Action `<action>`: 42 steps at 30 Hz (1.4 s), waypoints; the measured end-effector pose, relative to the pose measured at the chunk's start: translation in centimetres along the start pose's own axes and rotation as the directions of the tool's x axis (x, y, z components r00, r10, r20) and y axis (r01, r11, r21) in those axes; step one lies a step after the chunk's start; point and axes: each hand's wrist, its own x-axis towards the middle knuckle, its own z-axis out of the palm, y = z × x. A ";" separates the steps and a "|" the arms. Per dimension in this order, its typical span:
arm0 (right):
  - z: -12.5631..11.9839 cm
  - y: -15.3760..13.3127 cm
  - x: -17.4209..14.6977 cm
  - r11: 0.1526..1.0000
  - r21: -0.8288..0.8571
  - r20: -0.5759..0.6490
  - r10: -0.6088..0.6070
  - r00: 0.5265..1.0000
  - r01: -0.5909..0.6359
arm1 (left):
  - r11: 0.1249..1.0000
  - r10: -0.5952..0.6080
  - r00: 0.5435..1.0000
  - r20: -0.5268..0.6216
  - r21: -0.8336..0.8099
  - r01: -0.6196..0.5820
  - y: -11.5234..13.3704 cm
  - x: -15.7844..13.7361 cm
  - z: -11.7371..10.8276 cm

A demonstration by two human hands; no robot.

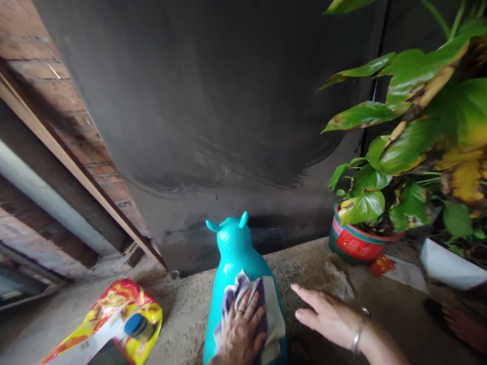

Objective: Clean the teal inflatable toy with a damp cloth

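Note:
A glossy turquoise inflatable animal toy [236, 248] with two small ears stands upright at the bottom centre, its head away from me. My left hand [243, 324] presses a purple-and-white cloth [239, 286] against its back, fingers bent over the fabric. Beside that cloth, a pale cream patch [274, 314] lies along the toy's right side; whether it belongs to the same cloth I cannot tell. My right hand [329, 314], with a silver bracelet at the wrist, hovers to the right of the toy, open and holding nothing.
A red-and-yellow plastic bag [127, 294] with a blue-capped container [136, 324] lies at left. The dark panel [228, 101] rises behind the toy. At right are a potted plant [357, 243], a white planter [452, 266] and a person's foot [462, 322].

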 end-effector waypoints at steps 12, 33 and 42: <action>0.4 -0.2 0.6 0.999 -0.034 0.005 0.042 0.999 -0.042 | 0.981 -0.192 0.974 -0.118 -0.003 0.193 -2.2 3.7 -2.7; 0.6 -1.5 1.7 0.999 -0.052 0.061 0.008 0.998 -0.004 | 0.876 -0.476 0.868 -0.144 -0.174 0.451 -3.7 1.9 -0.3; 0.6 -1.8 1.6 0.999 -0.022 0.005 -0.024 1.000 0.024 | 0.851 -0.525 0.832 -0.179 -0.146 0.505 -3.0 -2.0 -0.5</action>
